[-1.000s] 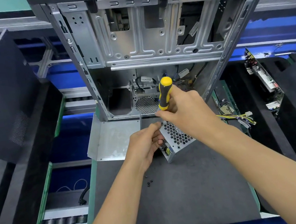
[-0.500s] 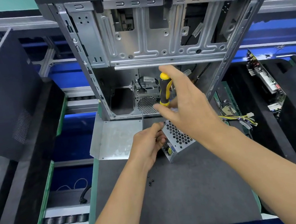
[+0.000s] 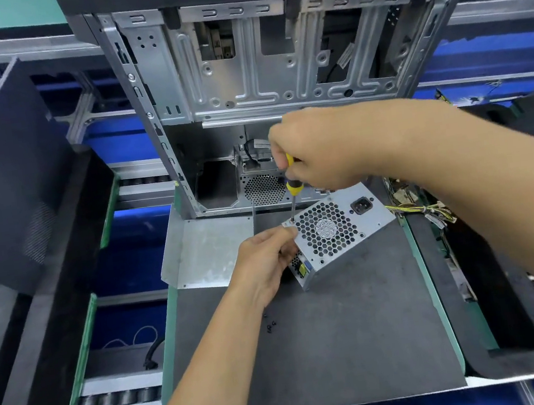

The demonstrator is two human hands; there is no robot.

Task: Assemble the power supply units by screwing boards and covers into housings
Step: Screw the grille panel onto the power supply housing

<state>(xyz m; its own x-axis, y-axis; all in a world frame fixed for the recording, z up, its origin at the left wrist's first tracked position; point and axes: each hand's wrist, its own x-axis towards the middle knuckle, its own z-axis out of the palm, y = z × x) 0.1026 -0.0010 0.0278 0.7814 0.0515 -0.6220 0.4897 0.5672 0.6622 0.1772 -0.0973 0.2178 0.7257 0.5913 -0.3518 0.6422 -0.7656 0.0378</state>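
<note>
A silver power supply unit point(image 3: 340, 230) with a honeycomb fan grille and a black socket rests tilted on the dark mat point(image 3: 345, 345). My left hand point(image 3: 267, 263) grips its near left corner. My right hand point(image 3: 316, 151) is closed over the top of a yellow-and-black screwdriver point(image 3: 292, 187), held upright. The screwdriver's tip sits on a screw at the unit's upper left corner. Much of the handle is hidden inside my fist.
An open computer case point(image 3: 260, 84) stands behind the mat. A loose metal cover point(image 3: 207, 251) lies at the mat's left. A few small black screws point(image 3: 269, 324) lie near my left forearm. Yellow cables point(image 3: 423, 210) and black foam trays point(image 3: 25, 234) flank the mat.
My right hand moved from the lower handle to a fist over the top of the screwdriver. More of the power supply's grille and socket now shows. My left hand stayed on the unit.
</note>
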